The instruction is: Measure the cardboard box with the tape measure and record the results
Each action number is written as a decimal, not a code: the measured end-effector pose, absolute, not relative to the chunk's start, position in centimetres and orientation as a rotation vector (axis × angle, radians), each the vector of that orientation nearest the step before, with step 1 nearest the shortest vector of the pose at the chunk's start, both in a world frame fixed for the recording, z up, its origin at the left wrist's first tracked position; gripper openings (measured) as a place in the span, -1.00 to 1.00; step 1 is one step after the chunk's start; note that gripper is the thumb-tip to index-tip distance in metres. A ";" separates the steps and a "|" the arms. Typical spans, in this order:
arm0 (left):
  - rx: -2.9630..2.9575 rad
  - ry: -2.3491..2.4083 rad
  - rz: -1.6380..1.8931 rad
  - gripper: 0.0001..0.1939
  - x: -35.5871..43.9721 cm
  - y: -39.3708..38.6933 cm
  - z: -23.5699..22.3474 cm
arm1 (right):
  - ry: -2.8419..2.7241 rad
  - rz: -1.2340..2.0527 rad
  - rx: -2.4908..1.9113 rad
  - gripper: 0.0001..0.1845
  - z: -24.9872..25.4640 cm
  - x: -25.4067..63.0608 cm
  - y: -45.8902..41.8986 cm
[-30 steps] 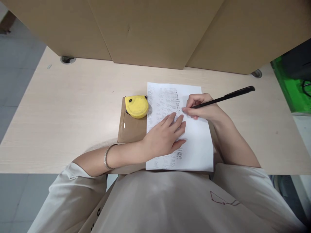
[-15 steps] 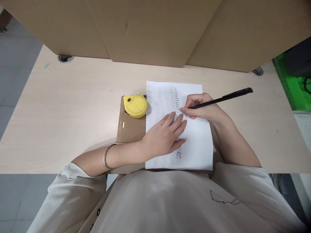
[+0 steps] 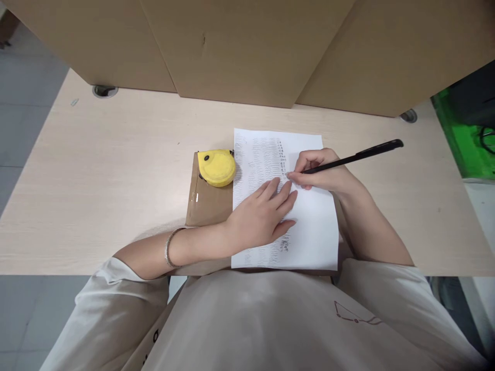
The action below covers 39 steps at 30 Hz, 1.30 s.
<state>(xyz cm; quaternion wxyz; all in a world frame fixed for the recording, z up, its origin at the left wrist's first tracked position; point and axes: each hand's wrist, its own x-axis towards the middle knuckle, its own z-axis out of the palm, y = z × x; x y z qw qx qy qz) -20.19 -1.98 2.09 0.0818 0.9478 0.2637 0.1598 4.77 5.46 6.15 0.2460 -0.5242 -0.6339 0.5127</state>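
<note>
- The right hand (image 3: 323, 172) pinches a black pen (image 3: 350, 156) between thumb and fingers, closed around its lower end; the tip meets the sheet of paper (image 3: 315, 232) near the end of a written column, and the capped end slants up and away to the right, past the paper's edge.
- The left hand (image 3: 261, 216) lies flat on the sheet, palm down, fingers spread loosely and extended toward the pen tip, gripping nothing; its fingertips stop just beside the right hand's.
- The sheet is white, lying upright on the near middle of the desk, its left half filled with dense columns of small handwriting; the right part is mostly bare.
- Under the sheet's left side sticks out a brown cardboard pad (image 3: 209, 206).
- A yellow tape measure (image 3: 216, 167) rests on the pad's far end, touching the paper's left edge.
- A thin bracelet (image 3: 169, 247) circles the left wrist.
- The pale wooden desk (image 3: 116, 170) is backed by cardboard panels (image 3: 240, 46).
</note>
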 end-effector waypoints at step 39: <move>2.890 0.779 0.488 -0.42 -20.3 -2.1 2.1 | -1.759 1.452 -1.443 -0.52 6.4 4.5 5.5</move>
